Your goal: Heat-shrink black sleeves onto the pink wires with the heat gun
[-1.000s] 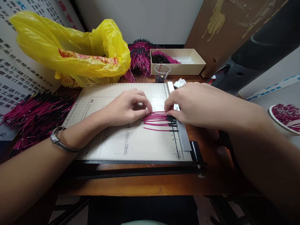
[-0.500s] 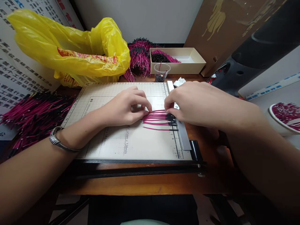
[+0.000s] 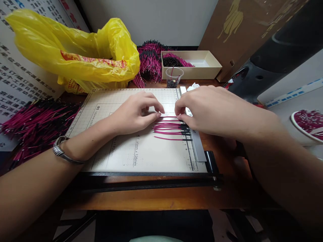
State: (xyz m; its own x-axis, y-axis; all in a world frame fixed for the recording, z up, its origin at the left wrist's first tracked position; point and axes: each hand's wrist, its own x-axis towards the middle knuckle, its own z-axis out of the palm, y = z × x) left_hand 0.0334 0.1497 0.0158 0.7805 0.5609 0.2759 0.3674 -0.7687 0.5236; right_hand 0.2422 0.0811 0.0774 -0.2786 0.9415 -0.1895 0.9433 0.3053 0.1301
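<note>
A single magenta wire (image 3: pixel 169 117) is stretched level between my two hands, just over the paper trimmer board (image 3: pixel 156 154). My left hand (image 3: pixel 141 112) closes its thumb and index finger at the wire's left end. The fingertips of my right hand (image 3: pixel 196 106) pinch the other end beside the trimmer's grey metal strip (image 3: pixel 200 149), hiding that end. Nearer to me, several magenta wires (image 3: pixel 168 127) with black sleeved ends lie side by side on the board. Their black ends point right, toward the strip, and the bare tips point left.
Loose wires (image 3: pixel 37 124) are heaped at the left. Behind the board stand a yellow plastic bag (image 3: pixel 83 70), a wire pile (image 3: pixel 150 62), a cream box (image 3: pixel 202 72) holding wires and a clear cup (image 3: pixel 174 77). A white tub (image 3: pixel 294 122) of wires is at the right.
Both hands have shifted slightly away from me, with the held wire, leaving a wider gap to the row of wires. The row itself stays where it was.
</note>
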